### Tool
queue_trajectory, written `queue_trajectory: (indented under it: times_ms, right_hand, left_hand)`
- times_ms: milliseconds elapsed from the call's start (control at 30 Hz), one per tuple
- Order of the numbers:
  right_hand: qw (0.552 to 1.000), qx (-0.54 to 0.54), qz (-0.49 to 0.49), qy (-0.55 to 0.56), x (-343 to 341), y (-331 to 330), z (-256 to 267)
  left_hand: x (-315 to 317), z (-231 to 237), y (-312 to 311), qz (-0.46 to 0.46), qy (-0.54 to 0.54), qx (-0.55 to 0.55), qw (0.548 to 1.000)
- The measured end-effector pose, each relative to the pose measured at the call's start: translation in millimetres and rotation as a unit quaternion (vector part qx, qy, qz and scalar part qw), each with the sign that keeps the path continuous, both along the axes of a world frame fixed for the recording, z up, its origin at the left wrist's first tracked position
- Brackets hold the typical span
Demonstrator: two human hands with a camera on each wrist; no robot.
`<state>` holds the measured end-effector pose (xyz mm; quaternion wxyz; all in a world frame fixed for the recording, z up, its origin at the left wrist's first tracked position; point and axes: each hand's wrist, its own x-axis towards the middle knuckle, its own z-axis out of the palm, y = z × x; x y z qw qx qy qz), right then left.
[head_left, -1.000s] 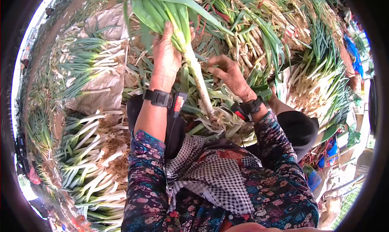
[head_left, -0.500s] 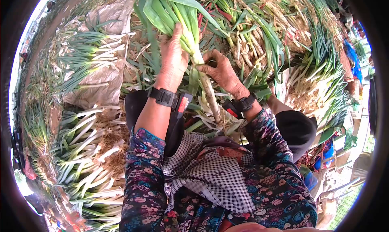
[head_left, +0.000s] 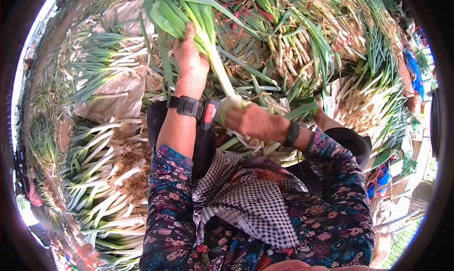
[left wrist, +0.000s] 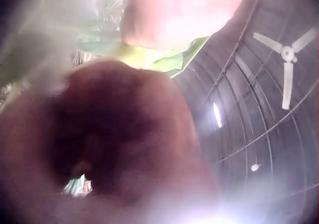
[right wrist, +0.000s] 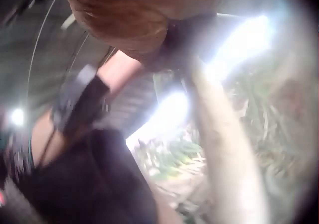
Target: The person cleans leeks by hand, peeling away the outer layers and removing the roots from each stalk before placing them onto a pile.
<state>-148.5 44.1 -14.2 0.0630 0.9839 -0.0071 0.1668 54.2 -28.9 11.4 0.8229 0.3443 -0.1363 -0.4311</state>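
Leek (head_left: 218,71) is held slanting between two hands, leaves up. Left hand (head_left: 191,65) grips it just below the green leaves (head_left: 172,21). Right hand (head_left: 257,123) is curled round the lower stalk, where a pale layer (head_left: 231,102) bunches; its fingertips are hidden. Other leeks (head_left: 97,195) lie at left.

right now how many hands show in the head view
2: the left hand grips the leek near its leaves; the right hand is lower, around its pale stalk. Some fingers are hidden.
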Motion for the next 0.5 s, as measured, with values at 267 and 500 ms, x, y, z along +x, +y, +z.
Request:
queue_trajectory:
  times_ms: [267,500]
  right_hand:
    - [0.926,0.309,-0.069,-0.206,-33,-26,18]
    - [0.265,0.825,-0.043,-0.498,0,-64,-12]
  left_hand:
    - [29,10,3,-0.023,-0.045,-0.069,0.996]
    - [-42,11,17,-0.174,-0.059,-0.083,0.979]
